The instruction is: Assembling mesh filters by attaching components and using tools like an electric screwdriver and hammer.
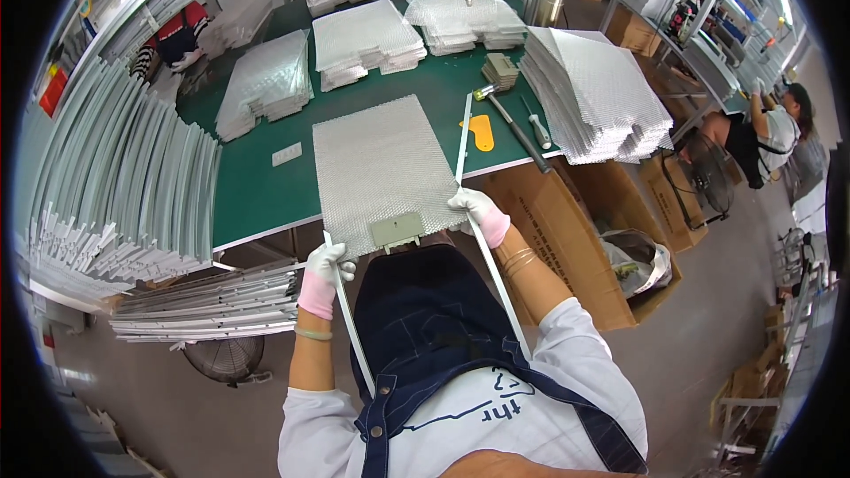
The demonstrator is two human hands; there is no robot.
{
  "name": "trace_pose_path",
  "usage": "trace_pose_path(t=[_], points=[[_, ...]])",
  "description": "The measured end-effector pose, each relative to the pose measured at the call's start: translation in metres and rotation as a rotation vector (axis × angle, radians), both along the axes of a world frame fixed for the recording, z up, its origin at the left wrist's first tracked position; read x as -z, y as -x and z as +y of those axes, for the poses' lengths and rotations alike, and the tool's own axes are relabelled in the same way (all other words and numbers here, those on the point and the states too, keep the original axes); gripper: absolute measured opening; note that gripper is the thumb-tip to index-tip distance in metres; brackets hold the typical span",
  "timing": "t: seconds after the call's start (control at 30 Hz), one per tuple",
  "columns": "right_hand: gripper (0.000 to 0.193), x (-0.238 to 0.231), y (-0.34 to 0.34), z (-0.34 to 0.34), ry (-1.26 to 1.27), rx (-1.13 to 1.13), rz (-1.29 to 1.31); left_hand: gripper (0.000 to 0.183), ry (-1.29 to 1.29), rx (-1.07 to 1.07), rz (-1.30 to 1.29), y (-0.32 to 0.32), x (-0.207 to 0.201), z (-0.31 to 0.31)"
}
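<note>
A silvery honeycomb-mesh sheet [381,146] lies on the table, its near end reaching past the front edge. A grey-green plastic piece [397,230] sits at that near end. My left hand [328,265], in a white glove with a pink cuff, is closed around a thin white strip [354,336] beside the sheet's near left corner. My right hand [478,207], gloved alike, grips another thin white strip [500,288] at the near right corner. Both strips slope back toward my body. Beyond my right hand, a white strip [464,137] extends along the sheet's right side; whether it joins the held one is unclear.
Stacked mesh sheets [367,35] stand along the green table's back, with another stack [602,93] at right. A hammer [518,128], screwdriver [535,122] and yellow scraper [481,133] lie right. White strips [124,168] crowd the left. Cardboard boxes [549,239] stand below right.
</note>
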State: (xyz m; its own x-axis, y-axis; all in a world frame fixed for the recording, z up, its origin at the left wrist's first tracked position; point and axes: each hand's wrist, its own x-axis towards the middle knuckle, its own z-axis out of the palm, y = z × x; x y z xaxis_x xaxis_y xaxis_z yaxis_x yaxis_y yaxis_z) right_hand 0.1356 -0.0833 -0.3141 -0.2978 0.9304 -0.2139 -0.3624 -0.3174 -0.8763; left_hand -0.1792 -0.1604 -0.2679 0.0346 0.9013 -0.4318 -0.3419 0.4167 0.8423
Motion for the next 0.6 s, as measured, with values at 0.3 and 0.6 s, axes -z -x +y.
trace_pose_path(t=[0.3, 0.6], points=[[0.034, 0.010, 0.000, -0.003, -0.051, -0.068, 0.159, 0.009, -0.113, 0.007, 0.033, 0.000, 0.011, -0.007], [0.032, -0.017, 0.011, -0.007, -0.069, -0.023, 0.055, 0.021, -0.044, -0.122, -0.112, -0.016, -0.005, -0.013]])
